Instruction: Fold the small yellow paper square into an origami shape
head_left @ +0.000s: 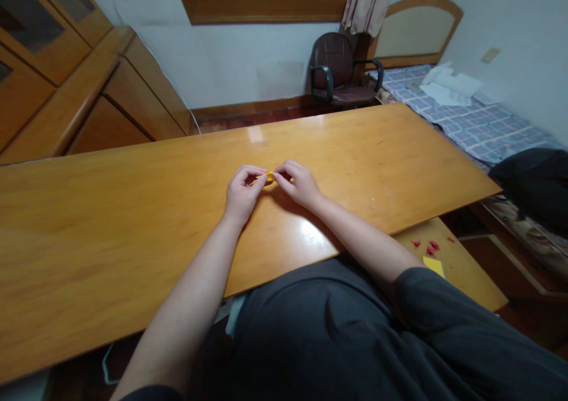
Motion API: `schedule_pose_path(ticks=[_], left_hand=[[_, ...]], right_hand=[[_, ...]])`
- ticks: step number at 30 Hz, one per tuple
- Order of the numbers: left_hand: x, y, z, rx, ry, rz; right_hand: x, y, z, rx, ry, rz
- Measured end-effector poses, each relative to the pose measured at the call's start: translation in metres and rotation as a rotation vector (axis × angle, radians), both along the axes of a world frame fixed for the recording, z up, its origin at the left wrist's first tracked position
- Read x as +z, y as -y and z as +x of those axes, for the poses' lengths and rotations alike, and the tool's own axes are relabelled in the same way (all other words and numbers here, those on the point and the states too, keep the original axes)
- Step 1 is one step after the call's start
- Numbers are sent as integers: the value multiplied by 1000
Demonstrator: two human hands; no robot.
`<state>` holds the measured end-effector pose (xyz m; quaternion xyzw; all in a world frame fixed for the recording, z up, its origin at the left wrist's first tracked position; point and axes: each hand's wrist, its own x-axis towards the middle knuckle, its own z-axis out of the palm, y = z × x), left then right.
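Observation:
Over the middle of a long wooden table (133, 223), both my hands meet on a small folded piece of yellow paper (267, 177). My left hand (242, 193) pinches its left end with curled fingers. From the other side, my right hand (298, 182) pinches the right end between thumb and fingertips. Most of the paper is hidden by my fingers, and it sits just above or on the tabletop.
A lower wooden surface at the right holds a yellow paper square (433, 265) and a few small red folded pieces (426, 248). Behind the table stand a dark office chair (339, 70), a bed (479, 123) with white papers, and wooden cabinets (66, 81) at left.

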<state>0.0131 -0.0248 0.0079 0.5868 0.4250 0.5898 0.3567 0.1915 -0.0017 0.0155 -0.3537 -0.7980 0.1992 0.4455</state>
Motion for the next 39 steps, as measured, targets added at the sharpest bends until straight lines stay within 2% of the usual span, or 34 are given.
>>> schedule_pose_path(ticks=[5, 13, 24, 28, 34, 39], left_hand=[[-1, 0, 1, -42, 141, -95], [-3, -2, -1, -46, 180, -131], [-6, -5, -2, -38, 161, -147], [-8, -5, -1, -49, 104, -165], [-12, -8, -3, 4, 22, -197], [-11, -7, -4, 15, 34, -173]], right_hand=[[-3, -5, 1, -11, -71, -41], [-1, -5, 1, -29, -113, -182], [-3, -6, -2, 56, -250, -492], [-6, -6, -3, 47, -253, -484], [-8, -6, -3, 45, -190, -462], [-10, -4, -4, 110, -242, -540]])
